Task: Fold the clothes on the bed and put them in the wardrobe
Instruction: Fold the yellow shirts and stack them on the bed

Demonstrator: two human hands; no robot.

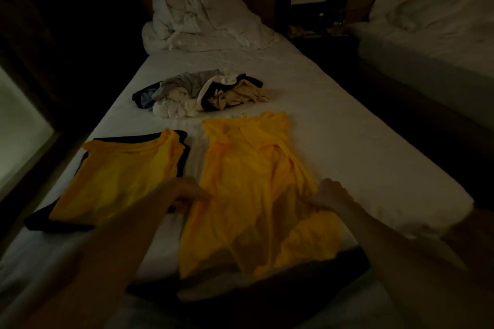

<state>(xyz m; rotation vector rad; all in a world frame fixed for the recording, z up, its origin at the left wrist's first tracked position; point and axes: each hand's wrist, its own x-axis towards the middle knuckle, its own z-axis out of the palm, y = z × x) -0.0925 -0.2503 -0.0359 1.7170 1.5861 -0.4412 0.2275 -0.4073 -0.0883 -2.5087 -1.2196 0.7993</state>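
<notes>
A yellow shirt (pixel 248 184) lies lengthwise on the white bed (pixel 334 141), its sides turned in. My left hand (pixel 187 189) pinches its left edge about halfway down. My right hand (pixel 330 193) grips its right edge at the same height. To the left, a folded yellow garment (pixel 120 179) rests on top of a folded black one (pixel 53 224). Farther up the bed sits a heap of unfolded clothes (pixel 200 93) in grey, white, black and tan.
A crumpled white duvet (pixel 203 16) is bunched at the head of the bed. A second bed (pixel 433 43) stands to the right across a dark gap with a nightstand (pixel 318 29). The room is dim; no wardrobe shows.
</notes>
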